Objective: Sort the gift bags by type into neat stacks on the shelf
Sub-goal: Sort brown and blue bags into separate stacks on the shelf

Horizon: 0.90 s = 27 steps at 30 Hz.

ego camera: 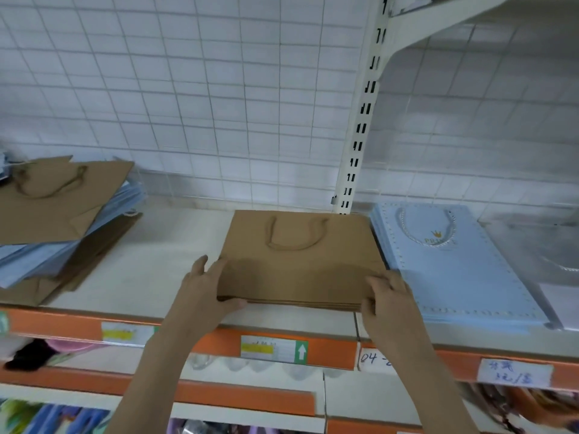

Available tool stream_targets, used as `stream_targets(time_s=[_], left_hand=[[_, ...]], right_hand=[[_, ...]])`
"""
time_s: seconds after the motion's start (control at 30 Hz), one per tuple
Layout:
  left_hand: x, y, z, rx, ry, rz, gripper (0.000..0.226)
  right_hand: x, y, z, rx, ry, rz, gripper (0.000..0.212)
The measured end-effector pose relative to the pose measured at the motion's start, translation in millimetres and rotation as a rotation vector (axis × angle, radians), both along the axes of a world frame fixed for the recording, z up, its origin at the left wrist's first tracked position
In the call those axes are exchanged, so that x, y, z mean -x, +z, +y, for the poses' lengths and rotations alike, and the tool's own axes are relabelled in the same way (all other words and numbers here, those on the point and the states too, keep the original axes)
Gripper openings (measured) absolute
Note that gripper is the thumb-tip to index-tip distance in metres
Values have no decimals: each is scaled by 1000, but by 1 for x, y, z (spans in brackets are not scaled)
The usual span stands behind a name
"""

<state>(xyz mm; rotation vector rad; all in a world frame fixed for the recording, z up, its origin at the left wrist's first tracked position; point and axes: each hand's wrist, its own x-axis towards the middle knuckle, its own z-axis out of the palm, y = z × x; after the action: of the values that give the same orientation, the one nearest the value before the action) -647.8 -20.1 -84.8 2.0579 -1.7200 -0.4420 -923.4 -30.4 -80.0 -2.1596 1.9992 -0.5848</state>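
A flat stack of brown kraft gift bags [300,261] with rope handles lies in the middle of the white shelf [163,255]. My left hand [206,286] grips the stack's front left corner, thumb under the edge. My right hand [388,299] grips its front right corner. Right beside it lies a neat stack of light blue gift bags [451,264] with a crown print. At the far left sits a mixed, untidy pile [59,214] of brown and blue bags, with one brown bag on top.
A slotted white upright [360,120] stands behind the brown stack. A wire grid covers the tiled back wall. Clear-wrapped items [539,255] lie at the far right. Orange price rails [275,346] edge the shelf, with lower shelves of goods beneath.
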Motion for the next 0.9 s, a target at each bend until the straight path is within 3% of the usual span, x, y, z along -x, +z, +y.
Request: stream_targets(time_s=[0.2,0.43,0.53,0.67,0.9], left_hand=[[-67,18,8,169,38,-77,54],[-201,54,23,466,43,-77,33],[-271,69,34,487,62,-49,41],[-351,74,42,480,88,-43,22],[-448,40,63,420,256,41,14]], right_hand=[[-73,16,-8,90,81,-38,34],[-232,14,-9,161,196,-177,28],[-306,23,-9,199,176,-235,29],[-391,41,1,297,205,-264,24],[-483,54,7,320,308,-281,15]])
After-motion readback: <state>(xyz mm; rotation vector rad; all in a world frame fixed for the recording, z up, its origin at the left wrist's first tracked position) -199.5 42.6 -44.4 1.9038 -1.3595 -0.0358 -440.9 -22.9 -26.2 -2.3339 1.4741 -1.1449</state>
